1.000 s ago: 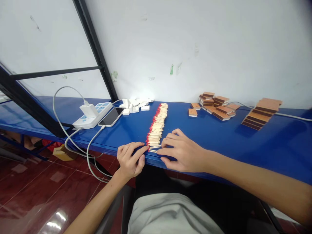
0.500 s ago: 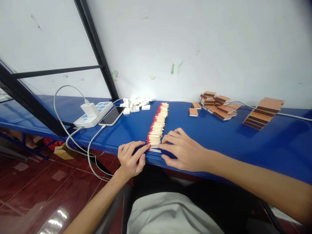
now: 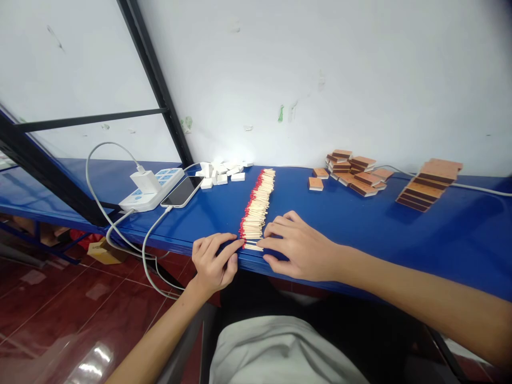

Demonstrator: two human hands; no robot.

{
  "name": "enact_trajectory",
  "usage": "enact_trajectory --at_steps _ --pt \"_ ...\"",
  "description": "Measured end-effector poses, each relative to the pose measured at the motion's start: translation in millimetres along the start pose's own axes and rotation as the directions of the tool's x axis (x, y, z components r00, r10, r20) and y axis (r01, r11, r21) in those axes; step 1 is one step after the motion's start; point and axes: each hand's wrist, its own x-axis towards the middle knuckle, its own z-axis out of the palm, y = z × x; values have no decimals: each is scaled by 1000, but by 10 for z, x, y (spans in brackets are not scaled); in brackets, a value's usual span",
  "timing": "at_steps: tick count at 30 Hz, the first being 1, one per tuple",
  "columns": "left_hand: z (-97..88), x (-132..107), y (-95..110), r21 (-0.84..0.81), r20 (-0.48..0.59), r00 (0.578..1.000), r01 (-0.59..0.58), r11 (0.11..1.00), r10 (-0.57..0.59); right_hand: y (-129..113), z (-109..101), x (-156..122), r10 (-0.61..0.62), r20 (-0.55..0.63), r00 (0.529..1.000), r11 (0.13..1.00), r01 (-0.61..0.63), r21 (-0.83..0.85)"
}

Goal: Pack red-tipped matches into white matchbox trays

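A long row of matches [image 3: 257,205] lies on the blue table, red heads to the left and pale sticks to the right. At its near end, a few matches [image 3: 252,245] sit slightly apart from the rest. My left hand [image 3: 215,262] has its index fingertip against the red heads of these near matches, its thumb held apart. From the other side, my right hand [image 3: 300,246] reaches in with fingers spread, the index fingertip at the plain stick ends. Neither hand is closed round anything.
White matchbox trays [image 3: 222,172] are heaped at the back left, beside a phone [image 3: 183,192] and a power strip [image 3: 152,189] with trailing cables. Brown matchboxes [image 3: 356,173] lie piled at the back right. A leaning stack of matchboxes [image 3: 430,184] stands farther right.
A small gap has opened between the nearest few matches and the row, as those matches shifted slightly toward the table's front edge. Both hands have stayed nearly in place.
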Motion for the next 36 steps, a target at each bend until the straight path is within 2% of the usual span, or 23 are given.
enact_trajectory --at_steps 6,15,36 --pt "8 -8 -3 -2 1 1000 10 1000 -10 -3 -1 1 6 -36 999 1000 -7 -18" --pt "2 -9 11 22 14 999 30 999 -30 -5 -16 -6 20 18 1000 1000 -20 -9" --pt "3 -10 43 25 23 997 74 997 -74 -23 -46 5 59 53 997 998 -59 -12"
